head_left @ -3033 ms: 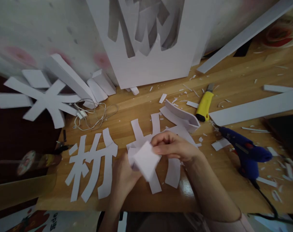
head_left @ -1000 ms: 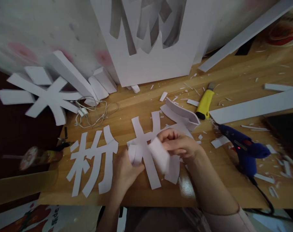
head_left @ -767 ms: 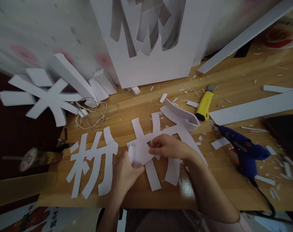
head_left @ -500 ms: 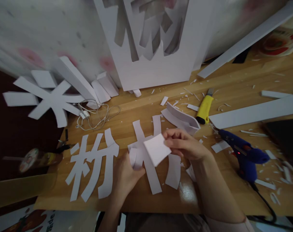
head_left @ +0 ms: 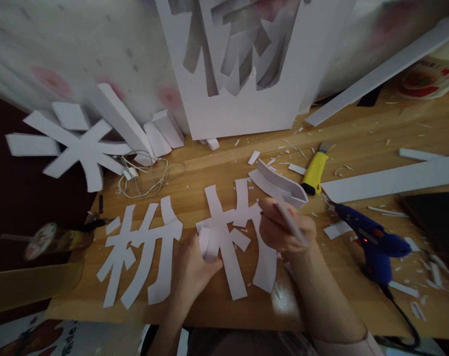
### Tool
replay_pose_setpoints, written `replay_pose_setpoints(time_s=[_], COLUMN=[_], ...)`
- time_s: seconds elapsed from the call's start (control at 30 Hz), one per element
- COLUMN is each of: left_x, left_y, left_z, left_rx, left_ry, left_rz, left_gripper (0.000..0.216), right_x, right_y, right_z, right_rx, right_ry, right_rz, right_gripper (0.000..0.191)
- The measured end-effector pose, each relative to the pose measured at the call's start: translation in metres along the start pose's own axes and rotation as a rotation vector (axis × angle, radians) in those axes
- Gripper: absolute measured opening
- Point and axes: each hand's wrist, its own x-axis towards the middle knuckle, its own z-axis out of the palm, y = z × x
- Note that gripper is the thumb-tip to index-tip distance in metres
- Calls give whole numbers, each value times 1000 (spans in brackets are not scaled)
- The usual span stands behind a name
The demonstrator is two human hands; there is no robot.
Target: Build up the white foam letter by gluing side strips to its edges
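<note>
My left hand (head_left: 195, 267) is closed round a small white foam-board piece (head_left: 210, 244) with a curved end, just above the table. My right hand (head_left: 287, 227) grips another flat white foam-board piece (head_left: 290, 222), seen nearly edge-on and slightly blurred. Beneath and between the hands lies a cut-out white character (head_left: 234, 282), partly hidden by both of them. A matching white cut-out character (head_left: 115, 277) lies flat to the left. Behind my right hand rests a curved foam piece with a raised wall (head_left: 278, 183).
A yellow utility knife (head_left: 315, 170) and a blue glue gun (head_left: 375, 237) with a red light lie to the right, among foam scraps. White strips (head_left: 391, 175), a cable (head_left: 150, 180), a raised white character (head_left: 79, 148) and a cut-out board (head_left: 243, 116) surround the work area.
My right hand has turned its foam piece from face-on to nearly edge-on and drawn it right, uncovering more of the cut-out character. The left hand keeps its hold in about the same place.
</note>
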Motion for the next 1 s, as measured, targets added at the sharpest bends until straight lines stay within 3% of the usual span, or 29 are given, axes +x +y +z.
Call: replay_pose_setpoints(time_s=[0.17, 0.47, 0.63, 1.0], left_x=[-1, -1, 0, -1], left_y=[-2, 1, 0, -1], left_z=[1, -1, 0, 2], left_rx=[-29, -24, -36, 8], left_ry=[-14, -2, -7, -3], left_rz=[1, 7, 15, -6], left_gripper=[33, 34, 36, 39], right_x=[12, 15, 15, 9], right_y=[10, 14, 14, 10], right_z=[3, 1, 3, 2], right_rx=[-190, -231, -177, -189], right_ry=[-9, 105, 2, -39], right_rz=[109, 113, 142, 135], right_gripper=[47, 48, 52, 43])
